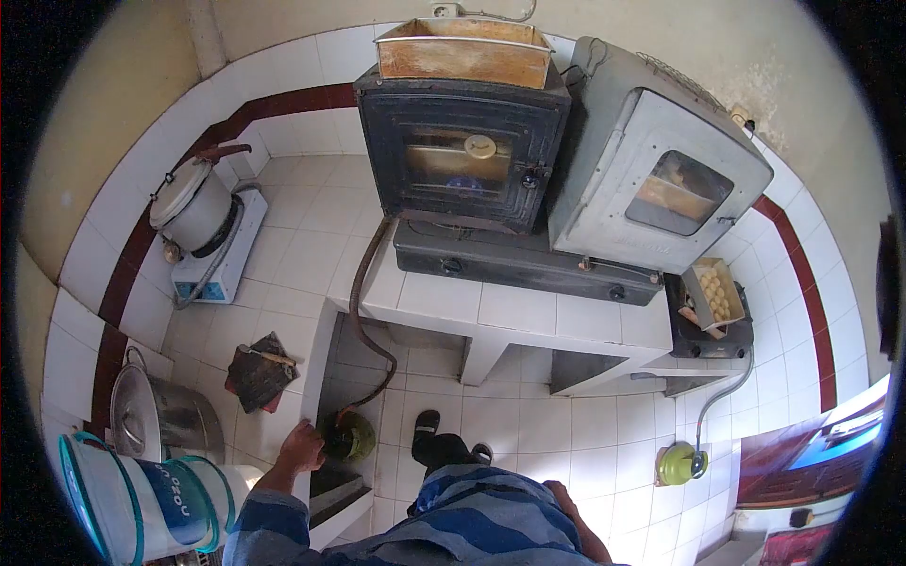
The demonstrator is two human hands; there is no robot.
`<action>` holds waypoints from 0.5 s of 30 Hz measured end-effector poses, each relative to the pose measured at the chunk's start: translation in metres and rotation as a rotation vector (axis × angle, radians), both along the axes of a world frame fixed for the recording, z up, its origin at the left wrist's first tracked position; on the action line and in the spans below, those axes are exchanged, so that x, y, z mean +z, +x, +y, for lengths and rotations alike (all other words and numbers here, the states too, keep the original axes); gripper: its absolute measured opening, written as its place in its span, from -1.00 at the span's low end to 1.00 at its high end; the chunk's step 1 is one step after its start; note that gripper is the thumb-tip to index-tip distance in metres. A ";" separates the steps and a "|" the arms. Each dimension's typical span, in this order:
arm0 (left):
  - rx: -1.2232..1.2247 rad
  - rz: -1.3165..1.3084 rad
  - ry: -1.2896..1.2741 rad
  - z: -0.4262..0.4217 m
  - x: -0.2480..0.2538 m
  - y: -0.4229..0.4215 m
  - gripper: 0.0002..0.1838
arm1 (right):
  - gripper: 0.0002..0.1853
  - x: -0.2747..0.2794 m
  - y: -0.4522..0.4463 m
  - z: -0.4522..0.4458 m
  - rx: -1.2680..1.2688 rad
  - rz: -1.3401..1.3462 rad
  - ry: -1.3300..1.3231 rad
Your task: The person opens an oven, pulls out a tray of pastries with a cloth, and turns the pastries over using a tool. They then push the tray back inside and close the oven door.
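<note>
Left hand is curled into a fist by the white tiled worktop, near the round green metal gas cylinder on the floor; right hand is half hidden, can't tell its fingers.

A single wide-angle view, darkened at its corners, is taken from the person's head, facing forward and steeply downward; the striped shirt and left hand are caught close below, the black oven farther off at upper centre.
</note>
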State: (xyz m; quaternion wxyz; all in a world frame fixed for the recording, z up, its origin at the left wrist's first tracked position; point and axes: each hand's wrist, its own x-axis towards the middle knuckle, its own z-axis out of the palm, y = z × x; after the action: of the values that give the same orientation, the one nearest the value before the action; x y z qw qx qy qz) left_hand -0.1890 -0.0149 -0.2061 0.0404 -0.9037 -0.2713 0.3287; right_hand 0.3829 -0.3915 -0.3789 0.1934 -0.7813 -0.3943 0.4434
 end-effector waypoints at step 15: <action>0.001 0.045 -0.018 0.002 0.005 0.005 -0.53 | -0.76 -0.005 0.004 -0.003 0.050 -0.034 0.014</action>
State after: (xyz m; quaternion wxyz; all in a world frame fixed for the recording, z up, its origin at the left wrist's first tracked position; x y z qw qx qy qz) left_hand -0.1841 -0.0133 -0.2015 0.0382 -0.8963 -0.2676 0.3515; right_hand 0.3866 -0.3940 -0.3844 0.1810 -0.7772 -0.4202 0.4321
